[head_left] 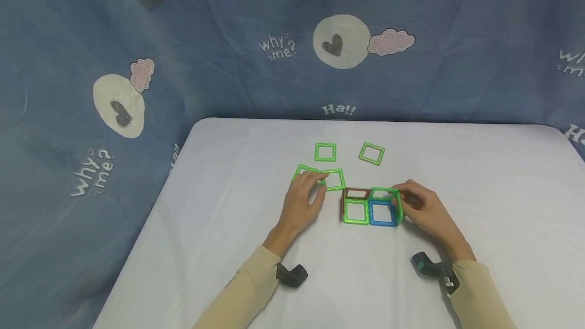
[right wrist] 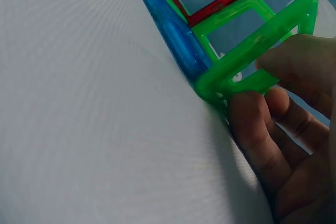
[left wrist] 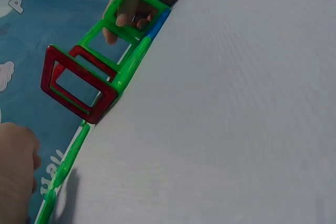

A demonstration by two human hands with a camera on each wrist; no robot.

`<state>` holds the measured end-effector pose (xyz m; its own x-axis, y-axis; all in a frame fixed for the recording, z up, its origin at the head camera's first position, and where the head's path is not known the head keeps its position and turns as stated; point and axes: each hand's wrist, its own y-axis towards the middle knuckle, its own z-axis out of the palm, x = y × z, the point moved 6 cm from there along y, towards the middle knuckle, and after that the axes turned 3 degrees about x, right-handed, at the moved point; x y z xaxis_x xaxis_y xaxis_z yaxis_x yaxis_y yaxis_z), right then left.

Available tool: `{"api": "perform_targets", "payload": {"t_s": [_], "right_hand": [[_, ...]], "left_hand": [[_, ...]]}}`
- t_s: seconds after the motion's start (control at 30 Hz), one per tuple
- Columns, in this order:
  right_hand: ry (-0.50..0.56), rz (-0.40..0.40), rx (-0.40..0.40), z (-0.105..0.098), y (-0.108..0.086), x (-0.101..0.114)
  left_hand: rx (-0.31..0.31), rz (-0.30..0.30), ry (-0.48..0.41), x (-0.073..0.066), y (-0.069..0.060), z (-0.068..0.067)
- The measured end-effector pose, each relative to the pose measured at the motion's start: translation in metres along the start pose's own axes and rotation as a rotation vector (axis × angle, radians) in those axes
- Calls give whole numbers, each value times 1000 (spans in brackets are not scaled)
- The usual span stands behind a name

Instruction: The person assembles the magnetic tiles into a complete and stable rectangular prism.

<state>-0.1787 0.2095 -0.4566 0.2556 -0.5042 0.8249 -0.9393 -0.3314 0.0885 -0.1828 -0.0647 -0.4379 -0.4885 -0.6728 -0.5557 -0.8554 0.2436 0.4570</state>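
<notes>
My right hand (head_left: 420, 204) pinches a green square magnetic tile (right wrist: 257, 43) standing at the right end of a small box-like structure. Its base is a green tile (head_left: 356, 223) beside a blue tile (head_left: 383, 224), both flat on the table. Upright along the back are a red tile (right wrist: 207, 9) and a green tile (right wrist: 205, 40); another red tile (left wrist: 79, 77) stands at the left end. Over two joined flat green tiles (head_left: 338, 188) hovers my left hand (head_left: 301, 204), fingers loosely bent. Whether its fingertips touch them I cannot tell.
Two loose green square tiles, one on the left (head_left: 325, 160) and one tilted on the right (head_left: 371, 161), lie farther back on the white table (head_left: 228, 192). A blue printed cloth (head_left: 251, 80) hangs behind the table. Each wrist carries a black camera mount (head_left: 292, 275).
</notes>
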Motion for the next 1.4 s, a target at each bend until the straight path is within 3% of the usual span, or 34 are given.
{"api": "perform_targets", "payload": {"t_s": [0.3,0.57,0.73,1.4], "right_hand": [[9,6,-1,1,1,0],[23,20,26,6,2,-3],[25,13,27,5,2,-2],[0,15,5,0,1,-2]], "left_hand": [[31,-42,183,7,10,4],[163,-152,284,23,15,14],[221,-171,343,24,14,18],[175,-166,295,20,18,15]]}}
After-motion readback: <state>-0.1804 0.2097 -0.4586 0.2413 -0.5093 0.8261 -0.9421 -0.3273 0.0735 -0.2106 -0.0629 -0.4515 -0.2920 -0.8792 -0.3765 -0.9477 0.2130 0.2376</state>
